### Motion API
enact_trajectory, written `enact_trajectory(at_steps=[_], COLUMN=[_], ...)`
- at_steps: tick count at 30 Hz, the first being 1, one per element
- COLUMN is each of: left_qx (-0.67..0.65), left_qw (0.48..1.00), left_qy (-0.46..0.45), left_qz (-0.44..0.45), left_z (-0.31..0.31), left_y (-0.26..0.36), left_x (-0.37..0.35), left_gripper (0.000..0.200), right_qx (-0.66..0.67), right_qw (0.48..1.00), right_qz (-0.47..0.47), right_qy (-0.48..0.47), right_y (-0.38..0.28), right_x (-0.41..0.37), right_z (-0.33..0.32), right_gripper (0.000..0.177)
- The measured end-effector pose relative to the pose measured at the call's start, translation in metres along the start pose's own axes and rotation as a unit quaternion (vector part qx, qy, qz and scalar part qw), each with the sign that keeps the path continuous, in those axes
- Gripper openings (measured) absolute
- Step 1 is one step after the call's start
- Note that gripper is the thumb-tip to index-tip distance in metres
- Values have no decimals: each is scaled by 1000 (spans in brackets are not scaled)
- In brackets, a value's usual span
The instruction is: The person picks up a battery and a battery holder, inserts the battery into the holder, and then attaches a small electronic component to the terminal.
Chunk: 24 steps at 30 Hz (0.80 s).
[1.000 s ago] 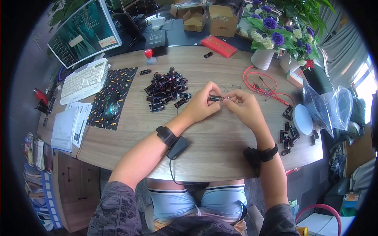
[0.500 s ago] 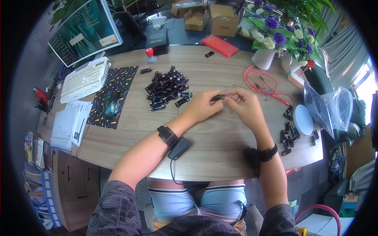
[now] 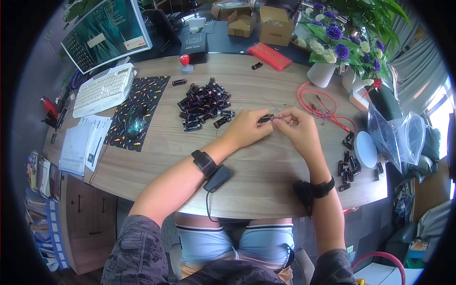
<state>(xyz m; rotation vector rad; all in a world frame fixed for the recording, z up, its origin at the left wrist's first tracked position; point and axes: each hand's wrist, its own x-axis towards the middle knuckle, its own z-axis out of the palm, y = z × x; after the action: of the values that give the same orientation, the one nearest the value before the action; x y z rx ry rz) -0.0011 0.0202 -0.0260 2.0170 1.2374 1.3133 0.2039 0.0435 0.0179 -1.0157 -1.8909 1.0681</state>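
Above the middle of the desk, my left hand (image 3: 246, 127) is closed round a small black cylindrical part (image 3: 265, 118), whose end points to the right. My right hand (image 3: 299, 128) is pinched at that end, with the fingertips around what look like its thin wire leads; fine detail is too small to make out. To the left of my hands lies a heap of similar black cylinders (image 3: 204, 102), some with thin leads sticking out. A smaller group of the same parts (image 3: 349, 167) lies near the right edge of the desk.
A red cable (image 3: 304, 102) loops beyond my right hand. Near the right edge are a pale round disc (image 3: 365, 149) and a clear plastic bag (image 3: 399, 135). Flowers in white pots (image 3: 322, 73) stand at the back right. A keyboard (image 3: 104, 90) and mouse (image 3: 136, 124) occupy the left.
The whole view has shifted slightly. Both hands stay together around the black cylinder, with only a small shift of the right fingers at its end.
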Motion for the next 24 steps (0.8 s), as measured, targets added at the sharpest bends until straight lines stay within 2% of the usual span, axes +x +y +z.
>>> enact_trajectory(at_steps=[2,11,24], left_qx=[6,38,39], left_qw=[1000,999,998], left_qy=[4,20,35], left_qz=[3,14,26], left_z=[1,4,3], left_y=[-1,-6,-1], left_x=[0,-2,-2], left_gripper=[25,24,25], right_qx=[-20,-40,41], right_qw=[999,999,998], right_qz=[-27,-9,7], right_qy=[20,34,37], right_y=[4,-1,2], right_x=[1,-1,0], right_z=[2,6,9], right_gripper=[16,15,12])
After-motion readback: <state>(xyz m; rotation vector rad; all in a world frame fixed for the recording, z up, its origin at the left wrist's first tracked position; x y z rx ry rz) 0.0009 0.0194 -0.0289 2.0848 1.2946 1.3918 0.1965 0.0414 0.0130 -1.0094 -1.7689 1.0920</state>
